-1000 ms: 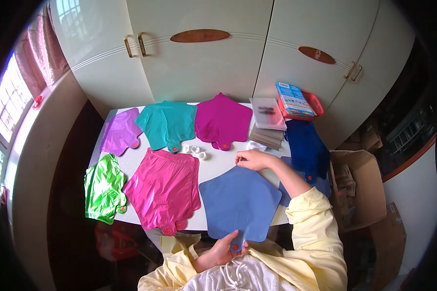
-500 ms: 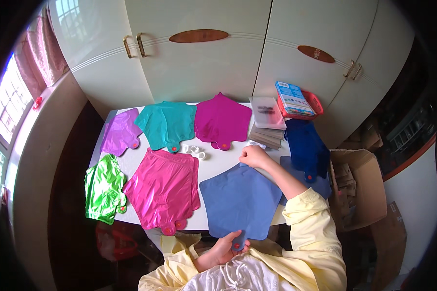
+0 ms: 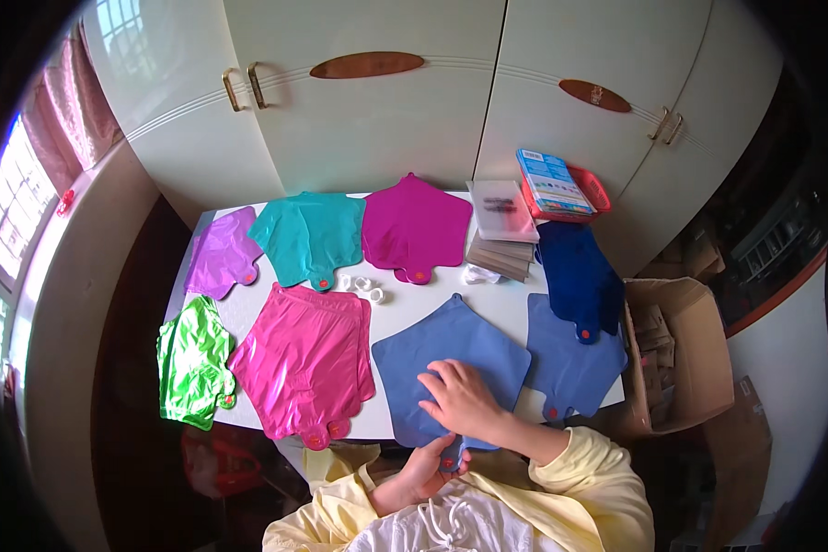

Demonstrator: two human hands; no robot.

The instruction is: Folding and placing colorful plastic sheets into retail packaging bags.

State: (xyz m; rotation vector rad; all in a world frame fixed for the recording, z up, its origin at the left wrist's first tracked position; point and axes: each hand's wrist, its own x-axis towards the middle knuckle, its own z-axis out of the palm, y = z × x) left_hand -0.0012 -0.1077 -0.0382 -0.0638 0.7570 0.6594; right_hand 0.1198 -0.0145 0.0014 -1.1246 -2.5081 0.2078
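Note:
A flat, pentagon-like blue foil balloon (image 3: 423, 345) lies at the table's near edge, its tip pointing away from me. My left hand (image 3: 420, 474) grips its tail tab, which has a red mark, between thumb and fingers. Over the lower middle of the same balloon is my right hand (image 3: 462, 400), palm down with fingers apart and nothing held. To the left are stacked pink foil balloons (image 3: 304, 368); to the right, another blue balloon (image 3: 570, 373) lies partly under a dark blue one (image 3: 580, 276).
Teal (image 3: 308, 239), magenta (image 3: 417, 230), purple (image 3: 221, 253) and crumpled green balloons (image 3: 191, 363) lie around the table. Small white rings (image 3: 363, 287) sit mid-table. A clear box (image 3: 503, 210) rests on grey cards, beside a red basket (image 3: 591, 191). A cardboard box (image 3: 695, 354) stands right.
My right hand has come back from the balloon's far tip toward me, its fingers opening from a closed pinch. My left hand stays on the tail tab.

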